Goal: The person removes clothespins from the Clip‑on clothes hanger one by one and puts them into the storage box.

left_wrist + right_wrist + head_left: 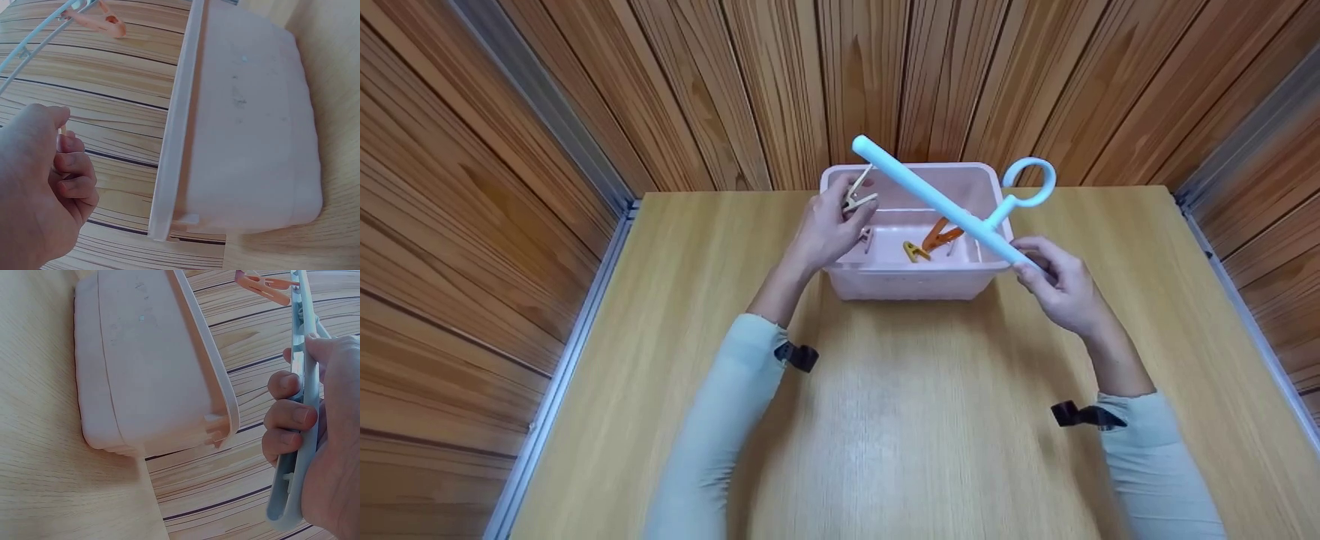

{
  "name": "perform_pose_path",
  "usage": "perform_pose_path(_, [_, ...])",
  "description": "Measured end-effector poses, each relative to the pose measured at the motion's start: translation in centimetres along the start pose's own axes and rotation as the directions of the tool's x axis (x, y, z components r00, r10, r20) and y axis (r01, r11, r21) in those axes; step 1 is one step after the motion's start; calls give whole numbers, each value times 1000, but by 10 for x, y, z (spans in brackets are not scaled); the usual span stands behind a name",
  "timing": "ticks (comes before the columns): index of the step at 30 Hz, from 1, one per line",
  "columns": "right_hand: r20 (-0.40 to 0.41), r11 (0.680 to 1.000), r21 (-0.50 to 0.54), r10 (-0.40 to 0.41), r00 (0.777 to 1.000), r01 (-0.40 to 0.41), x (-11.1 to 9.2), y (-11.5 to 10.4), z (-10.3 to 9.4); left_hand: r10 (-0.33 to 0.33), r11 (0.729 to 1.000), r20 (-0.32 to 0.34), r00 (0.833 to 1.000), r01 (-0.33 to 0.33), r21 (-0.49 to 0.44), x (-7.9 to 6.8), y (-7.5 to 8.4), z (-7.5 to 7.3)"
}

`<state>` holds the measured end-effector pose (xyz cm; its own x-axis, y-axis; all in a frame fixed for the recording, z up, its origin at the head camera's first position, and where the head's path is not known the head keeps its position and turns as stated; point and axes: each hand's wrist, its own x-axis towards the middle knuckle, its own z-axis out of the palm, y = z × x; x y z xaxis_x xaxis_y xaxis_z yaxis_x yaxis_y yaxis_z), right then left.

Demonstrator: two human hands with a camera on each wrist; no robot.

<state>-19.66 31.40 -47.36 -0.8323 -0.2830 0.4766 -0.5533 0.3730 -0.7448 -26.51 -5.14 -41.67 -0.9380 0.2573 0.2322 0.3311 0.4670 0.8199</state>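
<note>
My right hand (1061,289) grips the right end of a light blue clip hanger (930,196), a long bar with a ring hook, held slanted above a pink plastic bin (911,285). In the right wrist view, fingers curl round the slotted bar. Below the hanger hangs an orange clothespin (264,287), joined to it near the middle. At the bin's left rim my left hand (826,232) pinches a cream clothespin (864,202) between thumb and fingers, close under the bar's far end. That clothespin is mostly hidden in the left wrist view.
Inside the bin lie a yellow clothespin (915,252) and a pinkish one (866,240) near the left wall. The bin stands at the back of a wooden table (877,420), close to a wood-panelled wall (780,90). Metal rails edge both sides.
</note>
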Motion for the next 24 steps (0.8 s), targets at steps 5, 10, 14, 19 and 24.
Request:
perform_pose_path(5, [-1,1000,7,-9,1000,9,0,0,1,-19,999,8,1000,19,38,9,2,-1])
perform_pose_path(10, [4,1000,-5,3,1000,-3,0,-1,0,-54,997,37,998,51,59,13,-2,0])
perform_pose_path(14, [6,1000,-8,20,1000,-20,0,-1,0,-76,995,71,995,71,74,14,-6,0])
perform_pose_path(19, [9,1000,-3,26,1000,-26,-1,1,-1,-109,993,100,989,103,62,14,-7,0])
perform_pose_path(24, [6,999,-6,31,999,-31,-1,1,-2,-104,995,77,992,102,20,17,-9,0])
